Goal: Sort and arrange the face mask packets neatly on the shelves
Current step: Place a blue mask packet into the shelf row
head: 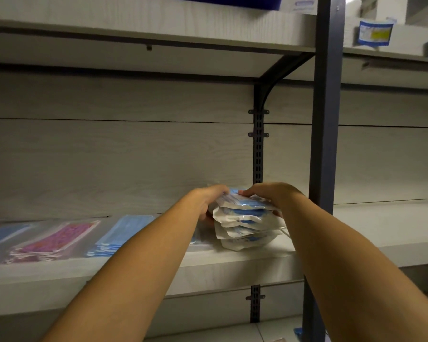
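Both hands on the stack of white-and-blue mask packets (pixel 245 223) sitting on the middle shelf (pixel 232 265), just left of the dark upright post (pixel 323 144). My left hand (pixel 208 201) clamps the stack's left side, my right hand (pixel 269 197) lies over the top and right side, so the two hands squeeze it between them. Stack is uneven: packet edges splay out at different angles, not squared. Progress, my read: partway. Further left of the post, three groups already lie flat in a row on the same shelf: a light blue pack (pixel 124 235) closest, then a purple patterned pack (pixel 52 240), then another blue pack (pixel 0 235) at the frame edge. Those look placed. Left to do: square this stack and line it up with the row. Shelf section right of the post looks bare as far as I can see. Upper shelf there holds white boxes (pixel 391 23), not my concern. Can't tell if more packets wait out of view.
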A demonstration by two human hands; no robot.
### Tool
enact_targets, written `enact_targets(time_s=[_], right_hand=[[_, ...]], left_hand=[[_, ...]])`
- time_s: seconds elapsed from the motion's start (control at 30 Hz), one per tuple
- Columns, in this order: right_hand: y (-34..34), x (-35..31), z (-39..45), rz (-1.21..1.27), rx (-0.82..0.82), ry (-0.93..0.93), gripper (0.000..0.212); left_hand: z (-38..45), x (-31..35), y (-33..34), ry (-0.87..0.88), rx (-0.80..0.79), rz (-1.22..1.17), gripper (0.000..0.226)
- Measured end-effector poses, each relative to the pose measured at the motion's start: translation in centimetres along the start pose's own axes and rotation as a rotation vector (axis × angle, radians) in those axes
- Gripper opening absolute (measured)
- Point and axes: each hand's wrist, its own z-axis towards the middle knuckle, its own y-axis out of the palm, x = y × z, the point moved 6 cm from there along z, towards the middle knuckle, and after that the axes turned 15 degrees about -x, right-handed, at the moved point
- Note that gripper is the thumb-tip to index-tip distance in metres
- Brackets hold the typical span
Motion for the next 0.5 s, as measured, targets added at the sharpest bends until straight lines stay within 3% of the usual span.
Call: enact_targets(time_s=[0.17,0.33,0.5], right_hand=[[0.1,-0.7,-1.0,-0.033,0.005,-0.032,0.073],[0.2,-1.0,-1.5,-0.090,0.037,-0.009,0.063],[0.8,-0.9,-1.2,-0.069,0.030,-0.012,0.067]], left_hand=[[0.2,-0.3,0.3,0.012,-0.027,0.006,0.034],[-0.1,-0.1,0.3,0.011,-0.020,0.034,0.037],[0.2,-0.6,-0.2,-0.016,-0.038,0.045,0.050]])
